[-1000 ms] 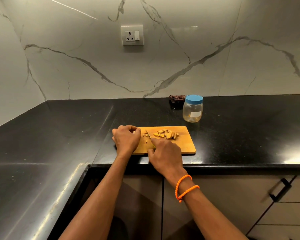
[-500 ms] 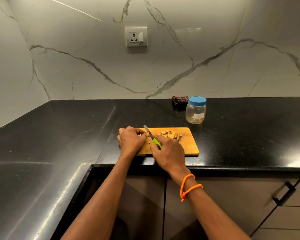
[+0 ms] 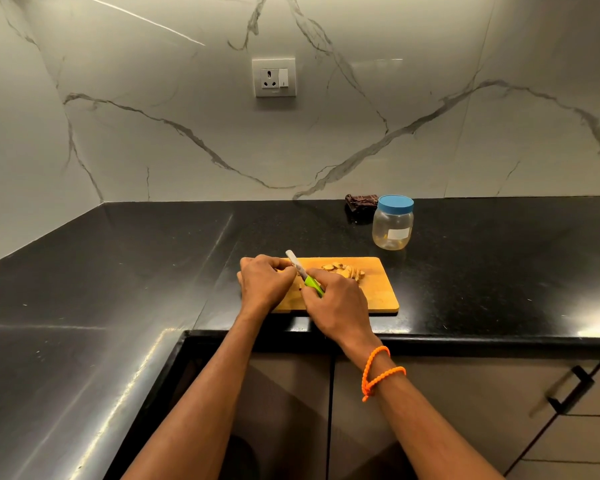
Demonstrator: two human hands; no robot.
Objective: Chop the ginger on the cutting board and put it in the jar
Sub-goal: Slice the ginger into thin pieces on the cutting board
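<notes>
A wooden cutting board (image 3: 378, 289) lies near the front edge of the black counter. A small heap of sliced ginger (image 3: 343, 270) sits at its far middle. My right hand (image 3: 336, 303) grips a green-handled knife (image 3: 303, 276), whose blade tip points up and away to the left. My left hand (image 3: 264, 280) is curled over the board's left end, its fingers closed on a ginger piece that is mostly hidden beneath them. A clear jar (image 3: 392, 225) with a blue lid stands upright behind the board to the right, lid on.
A dark folded cloth (image 3: 361, 202) lies against the marble wall just left of the jar. The black counter (image 3: 118, 271) wraps round to the left in an L. A wall socket (image 3: 273, 77) is above. Cabinet doors with a black handle (image 3: 568, 389) are below.
The knife blade has risen from flat on the board to tip-up. My left hand has closed in toward the blade. The camera has shifted slightly.
</notes>
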